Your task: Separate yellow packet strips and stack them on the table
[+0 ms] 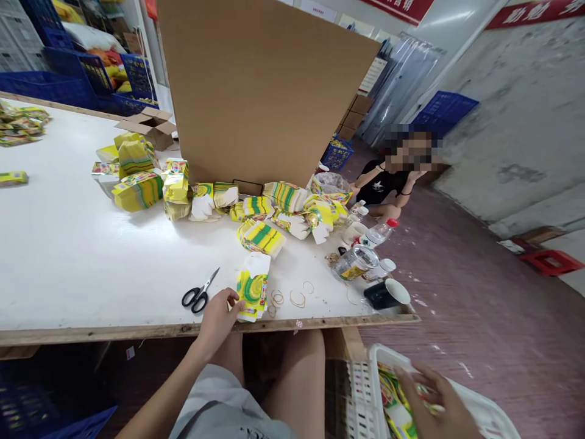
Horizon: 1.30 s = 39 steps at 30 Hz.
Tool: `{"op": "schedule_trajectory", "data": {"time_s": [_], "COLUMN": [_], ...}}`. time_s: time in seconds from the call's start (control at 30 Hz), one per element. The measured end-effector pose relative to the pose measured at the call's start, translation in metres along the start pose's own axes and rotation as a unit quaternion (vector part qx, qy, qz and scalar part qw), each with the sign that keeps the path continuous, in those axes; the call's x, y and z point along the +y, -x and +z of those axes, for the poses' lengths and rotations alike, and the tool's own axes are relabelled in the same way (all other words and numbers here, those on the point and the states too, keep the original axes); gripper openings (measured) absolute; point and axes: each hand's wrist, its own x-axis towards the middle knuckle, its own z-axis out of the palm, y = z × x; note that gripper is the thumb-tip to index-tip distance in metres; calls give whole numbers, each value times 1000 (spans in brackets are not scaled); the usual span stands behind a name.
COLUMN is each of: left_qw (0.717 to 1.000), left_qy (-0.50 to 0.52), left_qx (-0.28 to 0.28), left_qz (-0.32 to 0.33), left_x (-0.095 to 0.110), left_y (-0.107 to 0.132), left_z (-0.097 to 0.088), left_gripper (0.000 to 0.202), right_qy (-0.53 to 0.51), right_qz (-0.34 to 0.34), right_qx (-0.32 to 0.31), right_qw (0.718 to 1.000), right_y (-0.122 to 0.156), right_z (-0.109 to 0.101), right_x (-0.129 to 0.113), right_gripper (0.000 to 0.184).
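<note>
My left hand (218, 318) rests at the table's front edge, its fingers touching a stack of flat yellow-green printed cartons (253, 294); the hand is partly curled on the stack's left side. My right hand (432, 396) is low at the right, its fingers closed on yellow-green cartons (397, 405) inside a white plastic basket (365, 390) on the floor. Black-handled scissors (199, 296) lie just left of my left hand. Loose rubber bands (292, 297) lie to the right of the stack.
Several bundles of the same cartons (260, 236) are strewn across the white table (68, 256) before a tall cardboard sheet (260, 91). A jar, bottles and a dark cup (386, 294) crowd the right corner. Another person (393, 183) sits beyond. Blue crates (73, 79) stand behind.
</note>
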Motion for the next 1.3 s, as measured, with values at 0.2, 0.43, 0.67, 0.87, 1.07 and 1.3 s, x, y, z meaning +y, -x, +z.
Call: {"op": "schedule_trajectory", "data": {"time_s": [0.2,0.43,0.67,0.87,1.07,1.3], "left_qw": [1000,996,978,964,912,781], "left_qy": [13,82,185,241,388,571], "left_qx": [-4,-32,-91,-107,-133,-244], "left_qz": [0,-8,21,36,28,-58], "left_x": [9,10,18,26,30,42], "left_y": [8,13,29,40,43,42], "left_z": [-4,4,10,15,13,11], "left_gripper": [15,11,13,16,23,44], "right_qy": [-294,-389,-429,-476,-539,-586], "right_qz": [-4,-15,11,68,91,105], "right_qx": [-157,-241,-232,-244,-267,-313], "right_qw": [943,889,873,842,794,740], "right_y": [37,62,55,61,64,83], "right_z": [83,162,173,173,148,131], "right_x": [-87,-135,-138,-128,-131,-143], "right_gripper": [41,37,35,47,46,35]}}
